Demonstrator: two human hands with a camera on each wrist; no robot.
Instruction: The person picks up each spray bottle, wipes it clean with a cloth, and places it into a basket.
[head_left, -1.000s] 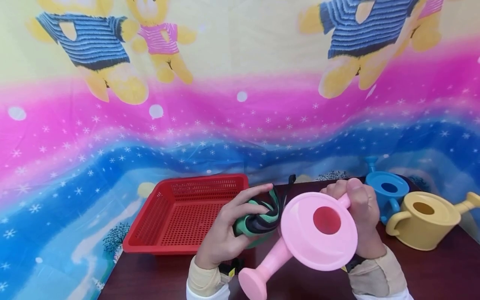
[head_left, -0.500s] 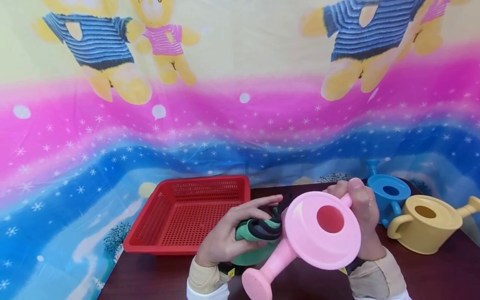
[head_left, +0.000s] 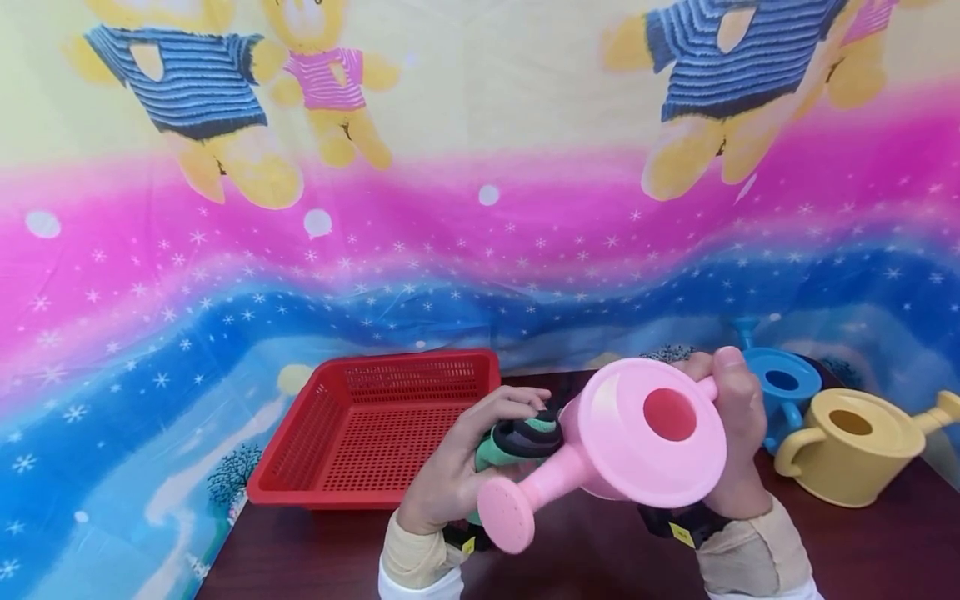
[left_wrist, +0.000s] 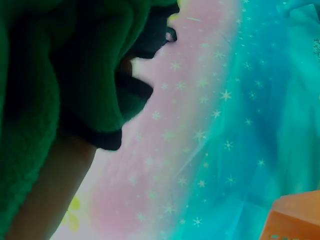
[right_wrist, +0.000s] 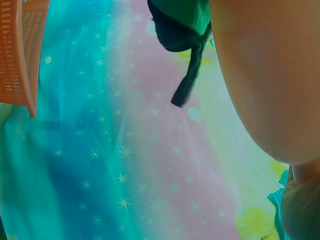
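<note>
My left hand (head_left: 457, 462) grips a bunched green cloth with black edging (head_left: 517, 437), pressed against the side of a pink watering can (head_left: 637, 433). Its fleecy folds (left_wrist: 85, 70) fill the upper left of the left wrist view. My right hand (head_left: 735, 433) holds the can by its handle, up above the table. The can tilts so that its round top opening faces me and its spout points down to the left, over my left wrist. In the right wrist view the can's body (right_wrist: 270, 75) covers the right side, and a dark strap (right_wrist: 187, 82) hangs from the cloth.
A red perforated plastic basket (head_left: 300, 442) stands on the dark wooden table (head_left: 570, 567) at the left. To the right are a blue watering can (head_left: 776, 367) and a yellow watering can (head_left: 855, 458). A printed cloth backdrop (head_left: 480, 250) hangs behind the table.
The pink watering can has risen slightly and turned, its spout swinging upward, with my right hand. The green cloth in my left hand has become more tightly bunched against the can.
</note>
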